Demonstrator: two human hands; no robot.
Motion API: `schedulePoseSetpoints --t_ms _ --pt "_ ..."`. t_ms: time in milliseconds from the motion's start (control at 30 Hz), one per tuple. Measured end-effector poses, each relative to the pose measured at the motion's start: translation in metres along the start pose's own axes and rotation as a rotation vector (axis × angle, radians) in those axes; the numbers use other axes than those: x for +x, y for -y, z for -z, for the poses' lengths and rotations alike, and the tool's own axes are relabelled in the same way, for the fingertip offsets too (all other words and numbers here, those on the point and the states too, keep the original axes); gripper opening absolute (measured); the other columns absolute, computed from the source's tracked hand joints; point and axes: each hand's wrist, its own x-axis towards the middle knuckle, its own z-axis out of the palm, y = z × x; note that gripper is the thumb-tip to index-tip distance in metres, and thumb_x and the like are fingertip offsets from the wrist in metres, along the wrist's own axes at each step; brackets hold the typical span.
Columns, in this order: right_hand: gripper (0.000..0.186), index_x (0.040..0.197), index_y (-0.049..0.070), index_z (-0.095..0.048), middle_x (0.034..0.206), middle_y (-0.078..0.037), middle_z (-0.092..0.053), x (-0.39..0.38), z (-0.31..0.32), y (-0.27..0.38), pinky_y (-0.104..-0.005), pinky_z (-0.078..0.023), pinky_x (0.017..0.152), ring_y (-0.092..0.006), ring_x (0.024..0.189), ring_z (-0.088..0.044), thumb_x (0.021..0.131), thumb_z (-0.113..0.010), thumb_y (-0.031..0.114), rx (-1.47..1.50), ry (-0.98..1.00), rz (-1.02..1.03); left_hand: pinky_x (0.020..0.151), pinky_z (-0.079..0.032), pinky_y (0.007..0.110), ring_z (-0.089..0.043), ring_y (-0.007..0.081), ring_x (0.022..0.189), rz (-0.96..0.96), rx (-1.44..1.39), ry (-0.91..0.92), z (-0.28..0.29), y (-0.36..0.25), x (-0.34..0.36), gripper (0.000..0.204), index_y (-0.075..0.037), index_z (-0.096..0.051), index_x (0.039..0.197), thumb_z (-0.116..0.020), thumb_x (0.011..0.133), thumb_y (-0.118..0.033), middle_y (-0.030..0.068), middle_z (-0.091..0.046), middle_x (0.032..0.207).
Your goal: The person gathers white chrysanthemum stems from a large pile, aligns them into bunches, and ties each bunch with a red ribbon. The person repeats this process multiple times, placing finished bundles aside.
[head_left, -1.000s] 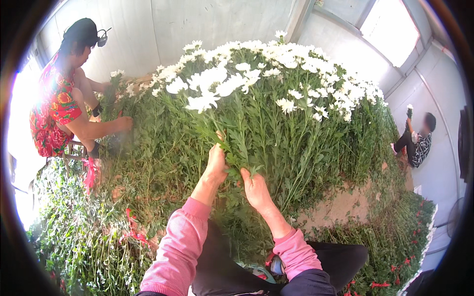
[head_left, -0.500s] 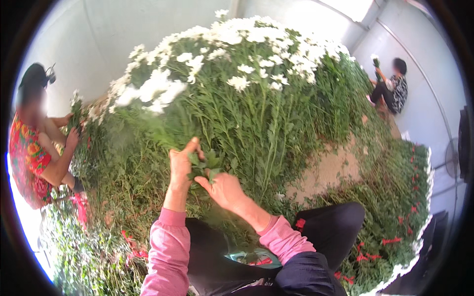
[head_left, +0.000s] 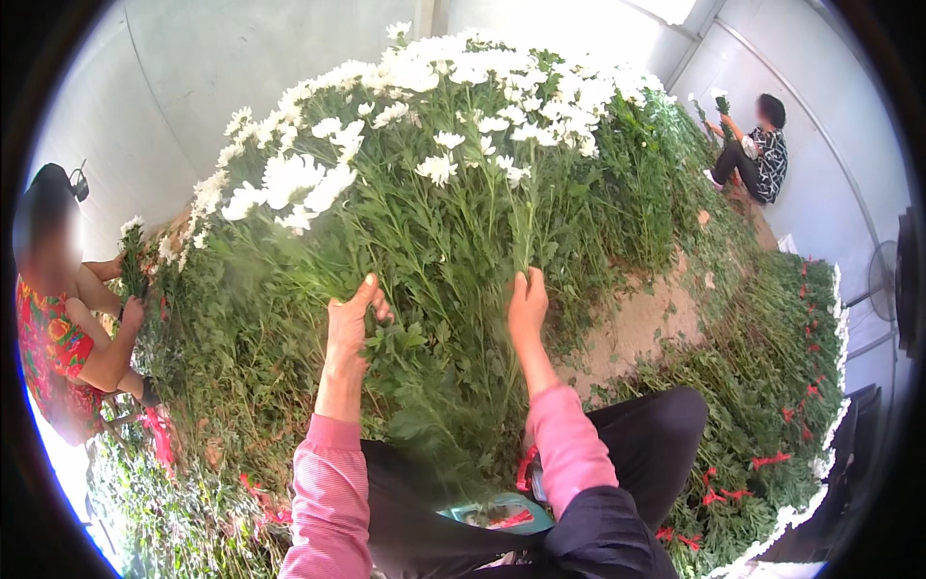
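My left hand (head_left: pixel 348 323) is closed around a bunch of white chrysanthemums (head_left: pixel 293 183); their blooms lean up and left, and leafy stem ends hang below the fist. Further right, my right hand (head_left: pixel 528 307) pinches a single chrysanthemum stem (head_left: pixel 523 227) near the lower edge of the heap. That stem stands upright, with a white bloom at its top. Behind both hands rises a big heap of cut chrysanthemums (head_left: pixel 439 232), white heads at the far side and green stems toward me.
Finished bunches tied with red ties (head_left: pixel 772 460) lie in rows at right. A teal tray (head_left: pixel 511 513) with something red sits between my legs. A co-worker in a red floral top (head_left: pixel 58 338) holds flowers at left; another person (head_left: pixel 767 154) sits at far right holding flowers.
My right hand has left the spot beside my left hand, moved right and up, and taken hold of a stem from the heap. My left hand keeps its bunch almost in place.
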Motion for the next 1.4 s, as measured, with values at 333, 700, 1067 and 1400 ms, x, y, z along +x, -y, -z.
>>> schedulePoseSetpoints --t_ms 333,700,1067,1400 --pt "0.028 0.124 -0.002 -0.059 0.088 -0.013 -0.061 -0.090 0.026 0.083 -0.0320 -0.049 0.061 -0.0216 0.066 -0.061 0.096 -0.059 0.000 0.182 0.294 0.297 0.062 -0.052 0.032 -0.059 0.0137 0.068 0.095 0.031 -0.004 -0.024 0.001 0.009 0.054 -0.009 -0.054 0.108 -0.059 0.095 -0.060 0.0028 -0.061 0.080" --pt "0.033 0.123 0.004 -0.062 0.101 -0.017 -0.062 -0.108 0.027 0.104 -0.0431 -0.054 0.068 -0.0391 0.081 -0.065 0.090 -0.064 0.001 0.015 0.423 0.481 0.062 -0.054 0.029 -0.062 0.0124 0.066 -0.018 0.137 -0.078 -0.021 -0.004 -0.009 0.042 -0.002 -0.061 0.101 -0.085 0.081 -0.030 0.0029 -0.065 0.078" --pt "0.023 0.121 -0.004 -0.057 0.085 -0.011 -0.064 -0.112 0.017 0.100 -0.0310 -0.049 0.059 -0.0204 0.066 -0.061 0.099 -0.055 0.004 0.222 0.311 0.377 0.063 -0.054 0.032 -0.059 0.0146 0.069 0.049 -0.027 -0.130 -0.005 -0.003 -0.006 0.046 -0.009 -0.050 0.107 -0.072 0.092 -0.047 0.0035 -0.061 0.080" --pt "0.023 0.120 -0.003 -0.057 0.073 -0.010 -0.064 -0.119 0.019 0.114 -0.0316 -0.049 0.060 -0.0197 0.064 -0.064 0.098 -0.057 0.002 0.308 0.549 0.243 0.060 -0.053 0.029 -0.060 0.0122 0.069 0.045 0.000 -0.017 -0.011 -0.001 -0.008 0.046 -0.005 -0.052 0.111 -0.079 0.088 -0.034 0.0033 -0.063 0.086"
